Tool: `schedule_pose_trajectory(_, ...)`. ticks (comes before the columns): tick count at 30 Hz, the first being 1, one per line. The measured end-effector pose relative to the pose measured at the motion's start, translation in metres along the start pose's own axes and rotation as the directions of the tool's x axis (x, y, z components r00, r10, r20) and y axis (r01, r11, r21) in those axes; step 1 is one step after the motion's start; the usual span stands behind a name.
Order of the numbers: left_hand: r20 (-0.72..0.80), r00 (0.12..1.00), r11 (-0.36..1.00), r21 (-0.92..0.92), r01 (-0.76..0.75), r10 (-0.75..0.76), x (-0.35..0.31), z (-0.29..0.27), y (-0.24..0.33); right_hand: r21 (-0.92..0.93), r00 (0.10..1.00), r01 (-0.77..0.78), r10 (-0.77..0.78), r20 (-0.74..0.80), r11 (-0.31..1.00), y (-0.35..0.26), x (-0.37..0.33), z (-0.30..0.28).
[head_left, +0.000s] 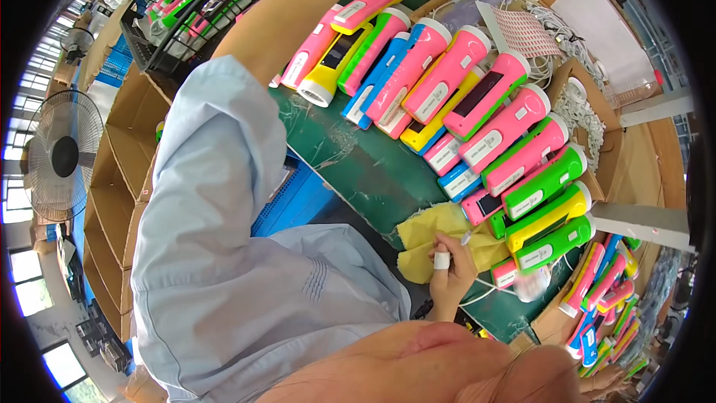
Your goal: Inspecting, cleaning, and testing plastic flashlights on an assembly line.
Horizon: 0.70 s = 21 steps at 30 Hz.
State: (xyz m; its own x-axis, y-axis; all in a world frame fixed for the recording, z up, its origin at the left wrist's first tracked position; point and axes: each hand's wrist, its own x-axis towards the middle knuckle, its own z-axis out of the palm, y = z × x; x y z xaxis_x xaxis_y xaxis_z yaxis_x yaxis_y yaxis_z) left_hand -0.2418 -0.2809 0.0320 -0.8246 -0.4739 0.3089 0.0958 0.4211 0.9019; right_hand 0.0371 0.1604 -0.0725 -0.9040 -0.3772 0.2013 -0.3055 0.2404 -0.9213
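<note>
Head view: yellow cloth (pixel 424 228) beneath right grip (pixel 456 275).

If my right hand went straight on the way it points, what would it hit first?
Likely the crumpled yellow cloth just ahead of your right hand, though depth is unclear.

Scuffed green table (pixel 347 149), a curving row of pink, green, yellow and blue flashlights (pixel 501 134) lying side by side, some stacked, crumpled yellow cloth (pixel 424 229) by the row, thin white cord (pixel 477 300) nearby
</note>
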Motion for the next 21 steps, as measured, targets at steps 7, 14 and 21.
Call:
schedule_pose_trajectory(7, 0.535, 0.611, 0.654, 0.137, -0.744, 0.583, -0.211, -0.024, 0.13, -0.007, 0.962, 0.061, -0.061, -0.266, 0.998, -0.025, 0.004, -0.016)
schedule_pose_trajectory(14, 0.857, 0.432, 0.902, -0.389, 0.185, 0.281, -0.379, 0.023, 0.088, 0.15, 0.979, 0.173, -0.153, -0.134, 0.974, -0.051, 0.019, -0.056)
schedule_pose_trajectory(21, 0.985, 0.128, 0.886, -0.157, 0.437, 0.112, -0.403, 0.034, 0.079, -0.292, 0.993, 0.096, -0.074, 0.088, 0.952, -0.082, 0.019, -0.052)
